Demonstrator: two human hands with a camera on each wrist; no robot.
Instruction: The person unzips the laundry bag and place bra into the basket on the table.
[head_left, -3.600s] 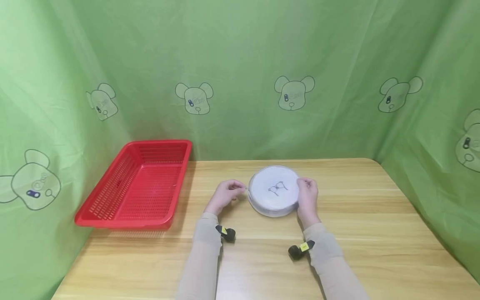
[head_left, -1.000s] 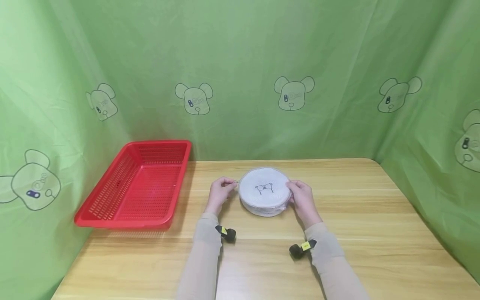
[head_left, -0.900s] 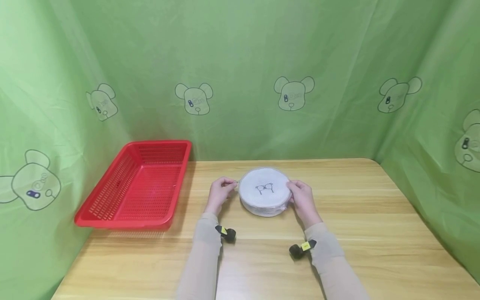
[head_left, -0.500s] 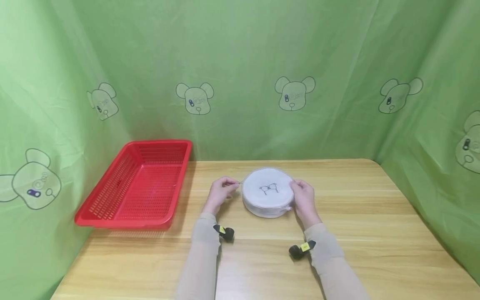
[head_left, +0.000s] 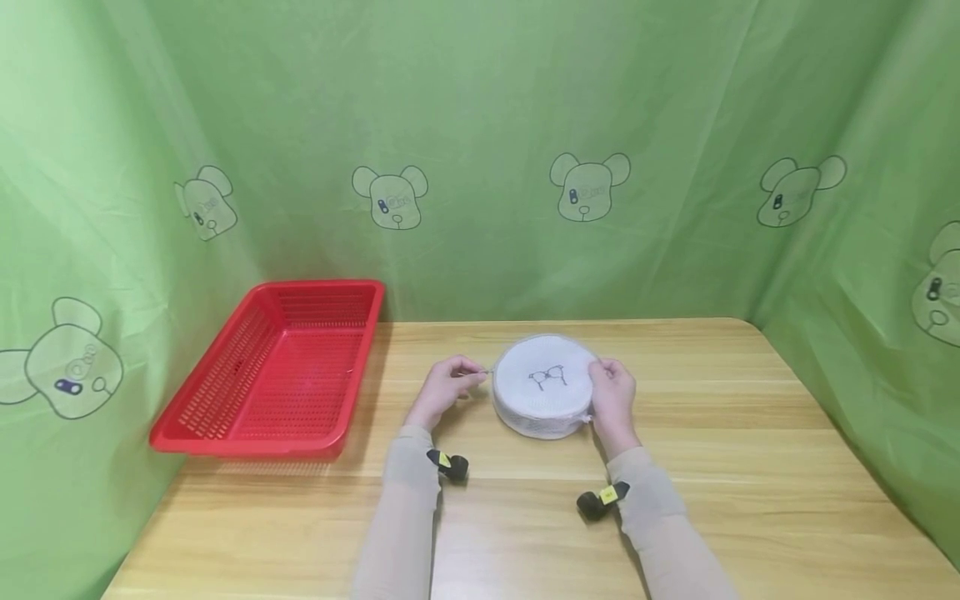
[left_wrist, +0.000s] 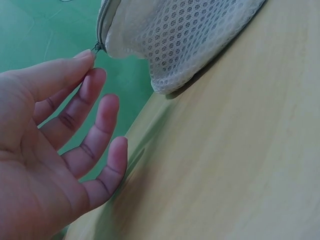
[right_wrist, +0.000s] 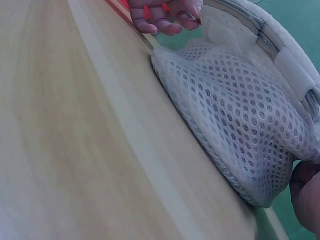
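Since the left hand [head_left: 444, 390] only pinches the tiny zipper pull [left_wrist: 97, 48], other fingers [left_wrist: 104, 120] loose, and the right hand [head_left: 615, 398] grips the mesh bag [head_left: 525, 392] on the worktop [head_left: 735, 417] by its edge, one hard yank could probably slip off or snag saggy mesh.

the left forearm [head_left: 401, 521] and right forearm [head_left: 667, 529] reached forward; the left hand [head_left: 447, 392] pinched at its thumb-tip [left_wrist: 84, 55], three fingers [left_wrist: 106, 111] loosely bent; the right hand [head_left: 613, 396] gripped.
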